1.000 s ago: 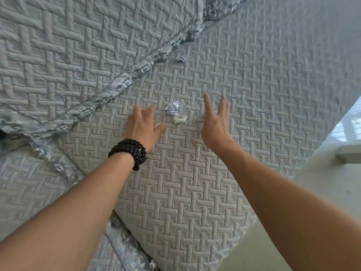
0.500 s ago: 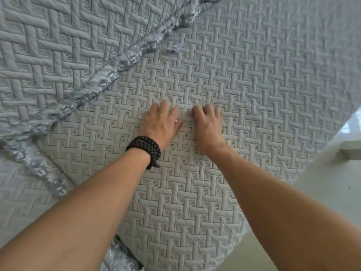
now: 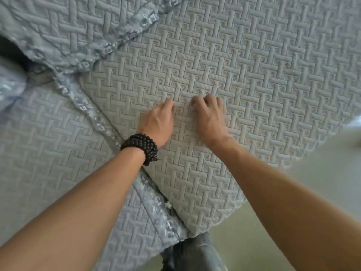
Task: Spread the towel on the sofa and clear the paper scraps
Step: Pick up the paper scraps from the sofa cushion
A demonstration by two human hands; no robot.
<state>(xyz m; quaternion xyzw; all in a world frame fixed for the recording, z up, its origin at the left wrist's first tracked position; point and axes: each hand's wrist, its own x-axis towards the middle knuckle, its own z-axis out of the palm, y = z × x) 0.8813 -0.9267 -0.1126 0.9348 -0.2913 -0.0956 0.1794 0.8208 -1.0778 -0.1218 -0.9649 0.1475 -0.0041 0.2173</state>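
Observation:
The towel is a pale quilted cloth with a woven pattern, lying flat across the sofa seat. Both hands rest on it near its middle, knuckles up. My left hand has its fingers drawn together and curled down. My right hand is clenched like a claw, fingertips tucked under. A narrow strip of bare towel separates them. No paper scraps show anywhere on the cloth. Whatever is under the curled fingers is hidden.
A second quilted cover with a shiny trim lies at the left, and the back cushion rises at the upper left beside a dark gap. Pale floor lies at the right, and my jeans-clad leg is below.
A second ago two small scraps lay between my open hands. Both hands closed in over them, and the scraps are now out of sight under curled fingers. The view has also shifted.

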